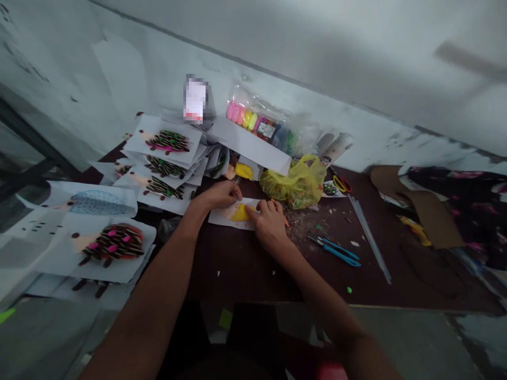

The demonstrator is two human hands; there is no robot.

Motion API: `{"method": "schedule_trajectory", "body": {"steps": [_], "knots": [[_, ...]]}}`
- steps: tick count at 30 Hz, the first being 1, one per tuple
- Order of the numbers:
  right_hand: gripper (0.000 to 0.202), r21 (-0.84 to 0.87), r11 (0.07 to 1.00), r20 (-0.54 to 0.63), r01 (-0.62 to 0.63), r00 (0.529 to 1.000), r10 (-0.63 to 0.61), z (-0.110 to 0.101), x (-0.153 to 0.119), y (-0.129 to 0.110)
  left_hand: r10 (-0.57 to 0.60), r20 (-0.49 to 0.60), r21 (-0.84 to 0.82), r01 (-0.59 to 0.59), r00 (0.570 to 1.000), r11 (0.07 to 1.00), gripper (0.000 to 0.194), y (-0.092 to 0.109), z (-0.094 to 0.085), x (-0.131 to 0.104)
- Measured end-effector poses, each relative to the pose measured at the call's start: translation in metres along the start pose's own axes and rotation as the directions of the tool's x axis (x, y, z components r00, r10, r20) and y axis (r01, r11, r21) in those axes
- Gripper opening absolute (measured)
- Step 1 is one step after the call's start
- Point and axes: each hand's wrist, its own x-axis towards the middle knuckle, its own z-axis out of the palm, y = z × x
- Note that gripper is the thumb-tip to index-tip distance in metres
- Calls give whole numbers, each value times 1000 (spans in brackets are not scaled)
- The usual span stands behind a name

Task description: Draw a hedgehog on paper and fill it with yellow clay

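A small white sheet of paper lies on the dark table, with a hedgehog outline filled in part by yellow clay and a pale peach patch at its left. My left hand is closed at the sheet's upper edge, fingers curled, and what its fingertips hold is hidden. On the right end of the sheet rests my right hand, its fingers stretched out and a fingertip pressing the yellow clay. An orange thing shows beside its knuckles; whether the hand touches it I cannot tell.
Stacked hedgehog pictures stand at the left, with more pictures nearer. Behind lie a yellow plastic bag and a clear pack of coloured clay. At right are blue-handled snips, scissors, clear sticks and brown cardboard.
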Motion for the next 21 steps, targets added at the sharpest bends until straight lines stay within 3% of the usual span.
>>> {"method": "schedule_trajectory", "body": {"steps": [11,21], "knots": [[41,-35,999,-20,-28,999,28,5,-1,4,-9,7,21,9,1000,1000,33,1,0,0],[40,43,995,-120,-91,988,95,18,-5,12,5,-2,15,-5,1000,1000,32,0,1,1]]}}
